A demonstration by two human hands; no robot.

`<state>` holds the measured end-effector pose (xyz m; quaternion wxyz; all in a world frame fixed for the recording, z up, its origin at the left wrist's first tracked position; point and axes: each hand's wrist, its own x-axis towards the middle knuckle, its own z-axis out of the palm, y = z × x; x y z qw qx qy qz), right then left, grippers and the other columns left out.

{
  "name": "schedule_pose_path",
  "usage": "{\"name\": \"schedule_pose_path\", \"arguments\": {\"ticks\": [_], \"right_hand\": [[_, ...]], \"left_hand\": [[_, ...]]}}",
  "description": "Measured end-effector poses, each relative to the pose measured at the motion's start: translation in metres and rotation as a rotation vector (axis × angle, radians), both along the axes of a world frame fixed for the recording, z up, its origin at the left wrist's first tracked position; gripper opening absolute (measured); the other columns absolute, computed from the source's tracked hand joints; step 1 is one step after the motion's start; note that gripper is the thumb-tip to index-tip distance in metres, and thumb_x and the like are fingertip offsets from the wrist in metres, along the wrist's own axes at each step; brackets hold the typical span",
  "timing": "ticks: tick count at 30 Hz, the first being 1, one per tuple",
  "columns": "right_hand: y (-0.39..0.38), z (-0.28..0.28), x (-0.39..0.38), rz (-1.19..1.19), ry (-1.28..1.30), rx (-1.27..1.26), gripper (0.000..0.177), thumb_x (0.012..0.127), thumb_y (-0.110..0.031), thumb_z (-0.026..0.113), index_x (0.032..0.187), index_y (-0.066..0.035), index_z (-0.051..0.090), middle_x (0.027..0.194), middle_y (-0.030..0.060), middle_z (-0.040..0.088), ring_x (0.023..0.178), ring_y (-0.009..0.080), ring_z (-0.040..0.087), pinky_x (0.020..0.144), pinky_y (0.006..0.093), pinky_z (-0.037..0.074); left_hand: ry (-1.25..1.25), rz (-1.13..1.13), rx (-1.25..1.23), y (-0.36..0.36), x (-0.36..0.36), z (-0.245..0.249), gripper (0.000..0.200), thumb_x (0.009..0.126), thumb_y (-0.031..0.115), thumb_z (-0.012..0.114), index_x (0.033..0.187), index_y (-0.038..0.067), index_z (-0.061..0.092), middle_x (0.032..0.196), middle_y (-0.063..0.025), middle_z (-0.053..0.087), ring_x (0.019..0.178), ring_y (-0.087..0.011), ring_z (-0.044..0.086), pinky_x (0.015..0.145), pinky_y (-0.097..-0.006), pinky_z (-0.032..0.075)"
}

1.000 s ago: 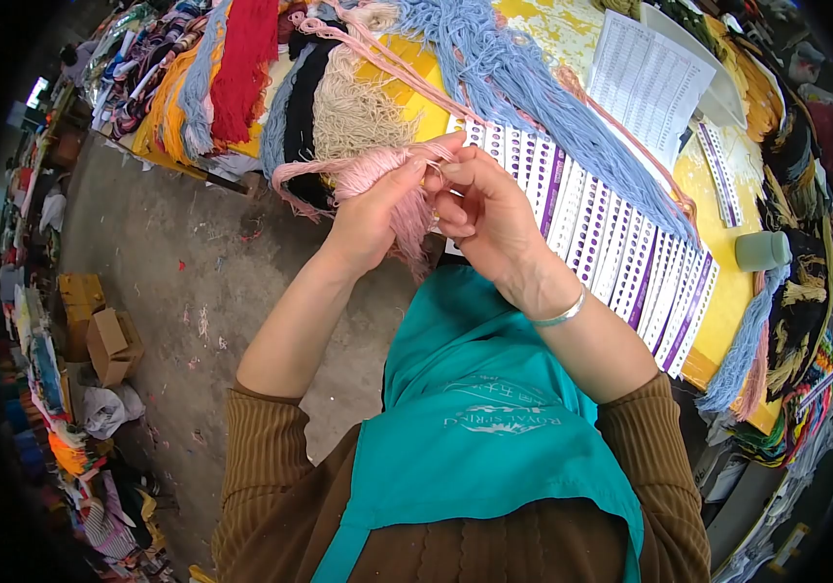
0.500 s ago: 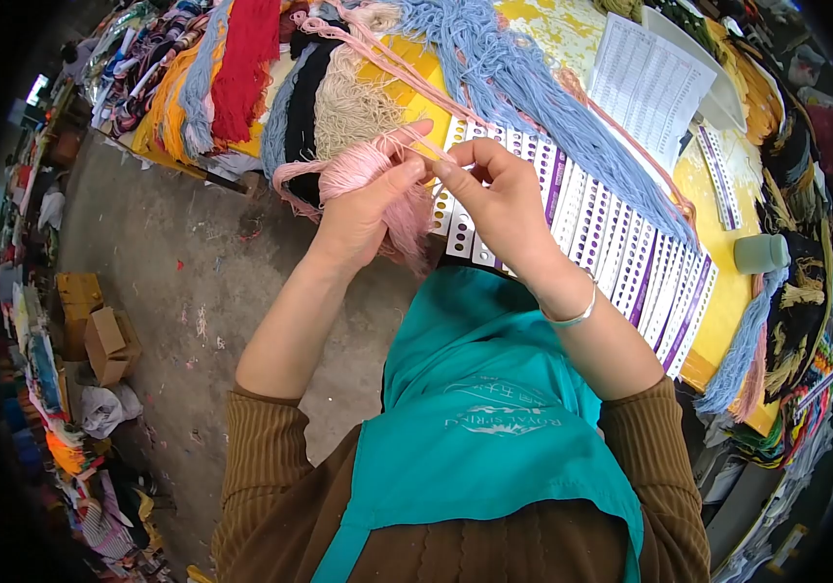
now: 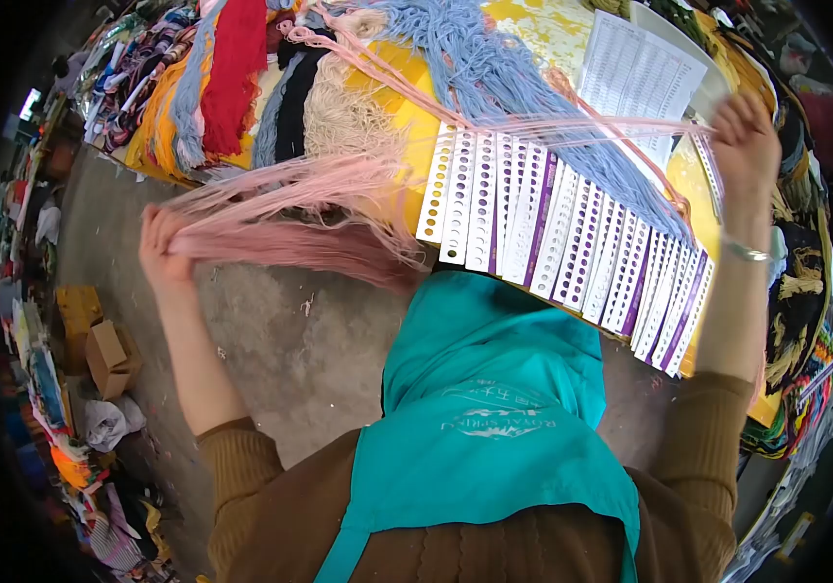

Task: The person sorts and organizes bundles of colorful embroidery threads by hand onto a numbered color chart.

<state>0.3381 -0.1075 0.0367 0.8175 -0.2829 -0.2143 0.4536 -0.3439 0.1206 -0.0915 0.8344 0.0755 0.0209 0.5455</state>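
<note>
Far out at the left, my left hand [image 3: 166, 243] is closed round one end of a pink thread bundle [image 3: 290, 238], which spreads rightward to the table edge. My right hand [image 3: 747, 136], slightly blurred, is raised at the far right, its fingers closed on the end of thin pink strands [image 3: 611, 126]. These strands run taut across the blue thread [image 3: 494, 78] and the paper sheet. Below them, white and purple cards with rows of holes [image 3: 543, 214] lie side by side along the table's front edge.
Red thread [image 3: 237, 78], beige thread [image 3: 343, 117] and black thread [image 3: 298, 107] hang over the table edge. A printed sheet [image 3: 635, 78] lies at the back right. A cardboard box [image 3: 113, 358] stands on the floor at the left, beside a white plastic bag [image 3: 110, 425].
My hands have moved from close together at the centre to far apart. The pink bundle is now stretched to the left, and thin strands extend to my right hand.
</note>
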Motion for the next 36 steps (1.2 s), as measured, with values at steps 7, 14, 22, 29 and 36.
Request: {"name": "schedule_pose_path", "arguments": {"ticks": [7,14,22,29,36], "right_hand": [[-0.152,0.054,0.26,-1.084,-0.372,-0.243,0.01,0.093,-0.011,0.06,0.098,-0.002,0.06,0.077,0.0004,0.055,0.051,0.01,0.032,0.044,0.022,0.025],[-0.059,0.04,0.038,-0.557,-1.094,-0.461,0.028,0.095,-0.017,0.055,0.12,-0.005,0.06,0.082,-0.0008,0.065,0.055,0.001,0.035,0.046,0.0169,0.026],[0.022,-0.052,-0.129,0.309,-0.927,-0.31,0.038,0.095,-0.014,0.055,0.131,-0.006,0.044,0.079,0.0039,0.067,0.05,0.0015,0.038,0.044,0.0166,0.028],[0.04,-0.082,-0.156,0.521,-0.7,-0.299,0.048,0.094,-0.015,0.061,0.136,-0.007,0.039,0.077,0.0035,0.065,0.054,0.0022,0.043,0.049,0.018,0.033],[0.054,-0.117,-0.162,0.225,-0.931,-0.345,0.034,0.088,-0.009,0.067,0.12,-0.005,0.056,0.077,0.0011,0.065,0.064,0.004,0.051,0.056,0.0205,0.041]], "left_hand": [[0.386,0.481,0.024,0.031,-0.149,0.008,0.018,0.099,0.011,0.045,0.083,0.007,0.054,0.054,0.0049,0.035,0.043,-0.0058,0.029,0.046,-0.021,0.029],[0.196,-0.055,0.266,-0.01,0.092,0.075,0.053,0.098,0.017,0.053,0.146,0.005,0.034,0.069,0.006,0.046,0.048,-0.0013,0.037,0.054,-0.0145,0.038],[0.991,-0.336,0.431,-0.06,0.294,0.075,0.045,0.089,0.024,0.067,0.126,0.002,0.055,0.079,0.0008,0.057,0.055,-0.0011,0.044,0.052,-0.0188,0.042],[0.971,-0.729,0.59,-0.067,0.353,0.031,0.023,0.09,0.021,0.068,0.104,0.005,0.061,0.076,0.0032,0.057,0.055,-0.0012,0.043,0.053,-0.0185,0.038],[0.924,-0.652,0.507,-0.058,0.361,0.01,0.018,0.092,0.023,0.067,0.095,0.007,0.06,0.075,0.0028,0.057,0.054,-0.0017,0.043,0.053,-0.0203,0.04]]}}
